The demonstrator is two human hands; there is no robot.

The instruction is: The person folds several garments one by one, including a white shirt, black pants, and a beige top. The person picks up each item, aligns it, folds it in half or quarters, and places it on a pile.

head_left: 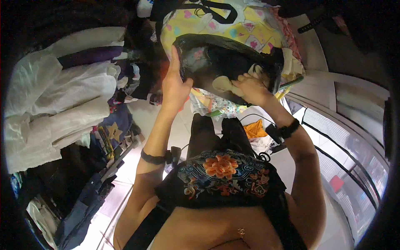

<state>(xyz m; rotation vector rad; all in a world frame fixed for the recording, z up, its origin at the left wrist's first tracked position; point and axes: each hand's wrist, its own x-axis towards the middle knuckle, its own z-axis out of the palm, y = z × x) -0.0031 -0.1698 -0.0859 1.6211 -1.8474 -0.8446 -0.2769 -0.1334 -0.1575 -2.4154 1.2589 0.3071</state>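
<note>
A dark, glossy bundle (225,54) lies across a yellow cover with pink hearts (246,31). It looks like black material under see-through plastic, though its exact kind cannot be made out. My left hand (175,85) grips its left edge, one finger stretched upward along the side and the thumb toward the bundle; the other fingers are partly hidden. Near the lower right of the bundle, the fingers of my right hand (252,89) are curled down on it beside a cream oval patch (222,84). Whatever those fingertips pinch is covered by the hand.
White garments (71,91) and darker clothes (83,200) hang along the left. A black strap (214,10) lies at the far end of the yellow cover. Beyond my knees, an orange cloth (255,129) is on the floor. Glass panels (354,162) curve along the right.
</note>
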